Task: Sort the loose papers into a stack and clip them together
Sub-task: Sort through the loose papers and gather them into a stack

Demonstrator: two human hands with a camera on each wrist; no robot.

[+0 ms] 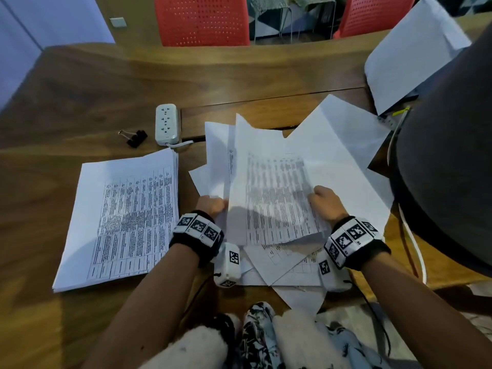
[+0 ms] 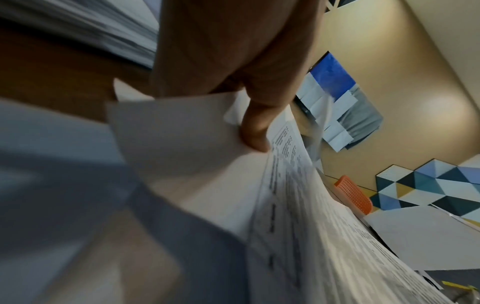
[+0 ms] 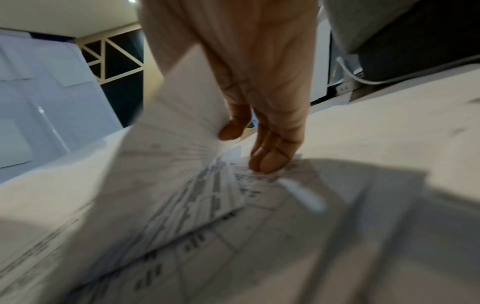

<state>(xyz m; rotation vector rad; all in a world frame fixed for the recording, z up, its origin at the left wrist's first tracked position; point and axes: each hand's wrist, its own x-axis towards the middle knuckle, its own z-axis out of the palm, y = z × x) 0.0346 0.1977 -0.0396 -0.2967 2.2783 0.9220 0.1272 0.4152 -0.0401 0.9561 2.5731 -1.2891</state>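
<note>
A neat stack of printed papers (image 1: 119, 219) lies on the wooden table at the left. Loose white sheets (image 1: 332, 155) lie fanned across the middle and right. Both hands lift a printed sheet (image 1: 274, 198) off that pile. My left hand (image 1: 213, 206) pinches its left edge, thumb on the paper (image 2: 255, 131). My right hand (image 1: 323, 202) pinches its right edge between thumb and fingers (image 3: 270, 162). Two black binder clips (image 1: 134, 137) lie behind the stack, near the power strip.
A white power strip (image 1: 166, 123) with its cable sits behind the papers. A dark bulky object (image 1: 447, 169) with white cables stands at the right, more paper (image 1: 410, 57) behind it. Red chairs (image 1: 202, 21) stand beyond the table's far edge.
</note>
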